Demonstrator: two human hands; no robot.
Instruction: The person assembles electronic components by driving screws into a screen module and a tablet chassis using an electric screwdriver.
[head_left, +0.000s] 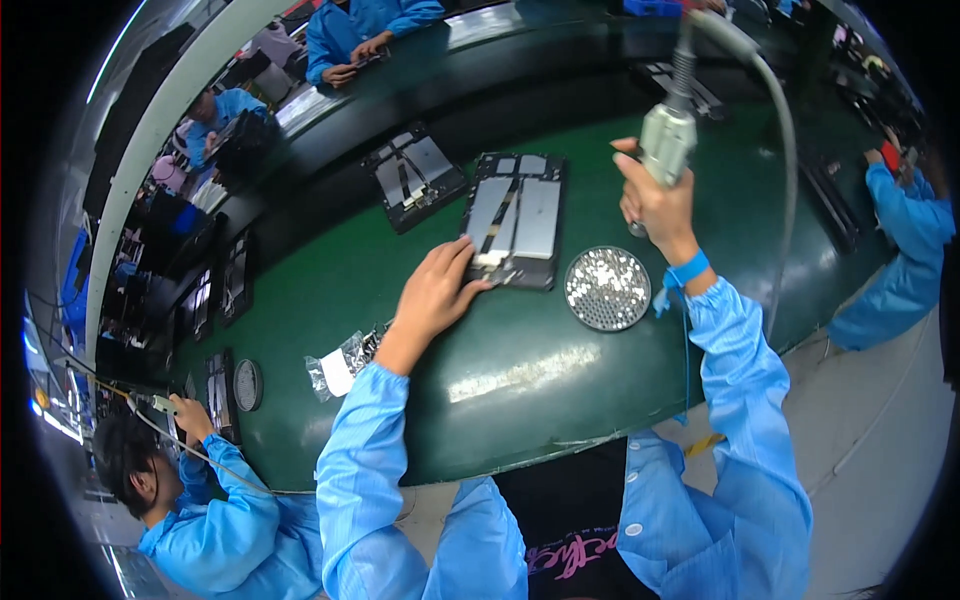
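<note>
- We see the left hand [432, 285] reaching far and slightly right, palm down, thumb and fingers parted in a half-open spread, at the near-left corner of the open-backed tablet [538, 215].
- We see the right hand [662, 200] raised to the right of it, fingers curled closed around a pale power screwdriver [668, 145], its cabled end up and its other end down.
- The tablet lies flat mid-desk [500, 345], inner side up; we find its long axis running near to far, the far end leaning slightly right.
- Near-right of it we see a round dish [569, 300] of small silvery pieces; far-left, a second opened device [430, 160].
</note>
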